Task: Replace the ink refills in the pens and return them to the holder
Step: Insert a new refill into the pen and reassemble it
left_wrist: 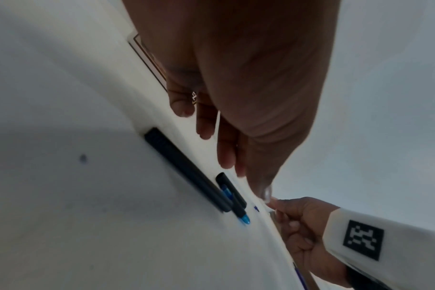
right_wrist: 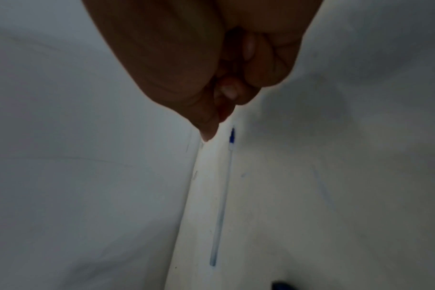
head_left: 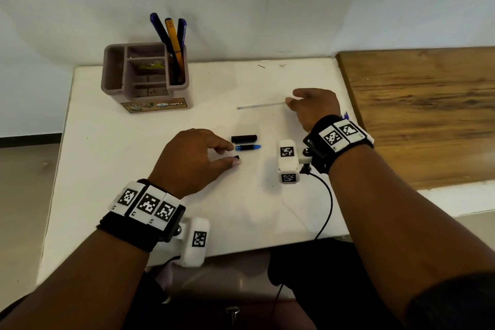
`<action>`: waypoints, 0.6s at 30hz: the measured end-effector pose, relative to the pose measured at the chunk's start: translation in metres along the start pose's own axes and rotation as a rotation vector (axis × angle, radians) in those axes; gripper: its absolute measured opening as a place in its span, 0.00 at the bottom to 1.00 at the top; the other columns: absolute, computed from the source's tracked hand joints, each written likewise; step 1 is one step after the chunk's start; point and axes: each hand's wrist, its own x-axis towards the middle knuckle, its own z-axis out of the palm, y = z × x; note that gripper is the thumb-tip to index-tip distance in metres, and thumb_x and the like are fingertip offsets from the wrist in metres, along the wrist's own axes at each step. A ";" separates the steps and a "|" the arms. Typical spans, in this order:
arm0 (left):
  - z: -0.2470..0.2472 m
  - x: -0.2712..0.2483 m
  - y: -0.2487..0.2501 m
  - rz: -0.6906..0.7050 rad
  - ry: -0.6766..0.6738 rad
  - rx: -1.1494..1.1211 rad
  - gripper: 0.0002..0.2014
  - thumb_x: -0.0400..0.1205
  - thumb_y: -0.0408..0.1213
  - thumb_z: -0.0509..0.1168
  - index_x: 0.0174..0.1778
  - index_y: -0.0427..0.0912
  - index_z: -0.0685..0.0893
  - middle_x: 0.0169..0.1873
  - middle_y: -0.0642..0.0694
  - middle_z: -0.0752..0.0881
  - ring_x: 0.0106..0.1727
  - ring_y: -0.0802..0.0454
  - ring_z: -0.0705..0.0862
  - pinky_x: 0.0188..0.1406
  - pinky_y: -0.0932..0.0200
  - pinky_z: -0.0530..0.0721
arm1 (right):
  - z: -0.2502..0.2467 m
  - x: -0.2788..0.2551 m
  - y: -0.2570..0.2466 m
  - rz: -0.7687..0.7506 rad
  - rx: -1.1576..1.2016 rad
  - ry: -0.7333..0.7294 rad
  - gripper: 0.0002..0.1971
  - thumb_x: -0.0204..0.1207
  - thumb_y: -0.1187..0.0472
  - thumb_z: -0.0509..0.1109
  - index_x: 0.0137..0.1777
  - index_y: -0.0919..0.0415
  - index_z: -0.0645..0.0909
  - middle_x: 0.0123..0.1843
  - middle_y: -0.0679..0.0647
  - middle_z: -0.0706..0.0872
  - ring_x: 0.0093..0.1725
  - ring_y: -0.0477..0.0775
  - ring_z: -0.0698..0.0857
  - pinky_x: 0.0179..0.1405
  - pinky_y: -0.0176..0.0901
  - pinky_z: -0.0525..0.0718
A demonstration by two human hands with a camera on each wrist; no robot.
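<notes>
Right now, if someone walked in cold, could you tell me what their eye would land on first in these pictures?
Probably the two hands over the white table: the right hand pinches one end of a thin clear refill lying on the table, and the left hand reaches toward small black and blue pen parts at the centre. Behind them, by the wall, a brown holder has three pens upright in its right compartment.
</notes>
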 end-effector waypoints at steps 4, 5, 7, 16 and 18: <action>-0.007 -0.004 0.012 0.033 0.013 -0.061 0.15 0.73 0.61 0.75 0.51 0.60 0.91 0.39 0.65 0.87 0.38 0.65 0.81 0.39 0.66 0.75 | -0.035 -0.011 -0.007 -0.093 -0.143 0.032 0.13 0.78 0.52 0.75 0.58 0.55 0.91 0.63 0.49 0.90 0.65 0.50 0.86 0.70 0.42 0.79; -0.007 -0.007 0.015 0.040 0.002 -0.092 0.15 0.73 0.60 0.75 0.51 0.60 0.91 0.38 0.65 0.88 0.37 0.62 0.83 0.39 0.65 0.77 | -0.047 -0.016 -0.003 -0.099 -0.197 0.048 0.12 0.78 0.52 0.75 0.56 0.55 0.92 0.61 0.51 0.91 0.64 0.52 0.86 0.69 0.43 0.80; -0.007 -0.011 0.022 0.052 -0.024 -0.137 0.14 0.72 0.60 0.75 0.50 0.60 0.91 0.37 0.65 0.89 0.36 0.57 0.84 0.39 0.63 0.80 | -0.066 -0.025 0.011 -0.077 -0.321 0.081 0.12 0.79 0.52 0.72 0.51 0.58 0.92 0.56 0.56 0.93 0.60 0.59 0.88 0.64 0.48 0.84; 0.005 -0.020 0.047 0.123 -0.112 -0.113 0.16 0.72 0.62 0.75 0.51 0.61 0.90 0.35 0.66 0.88 0.35 0.61 0.82 0.37 0.67 0.75 | -0.096 -0.050 0.078 0.159 -0.533 0.113 0.14 0.77 0.49 0.75 0.45 0.60 0.91 0.44 0.55 0.91 0.45 0.57 0.88 0.45 0.41 0.84; 0.010 -0.019 0.054 0.136 -0.118 -0.097 0.16 0.71 0.63 0.75 0.51 0.61 0.90 0.35 0.69 0.87 0.35 0.60 0.82 0.37 0.66 0.75 | -0.094 -0.048 0.082 0.155 -0.540 0.099 0.15 0.73 0.45 0.76 0.41 0.57 0.90 0.36 0.49 0.89 0.36 0.52 0.85 0.36 0.36 0.78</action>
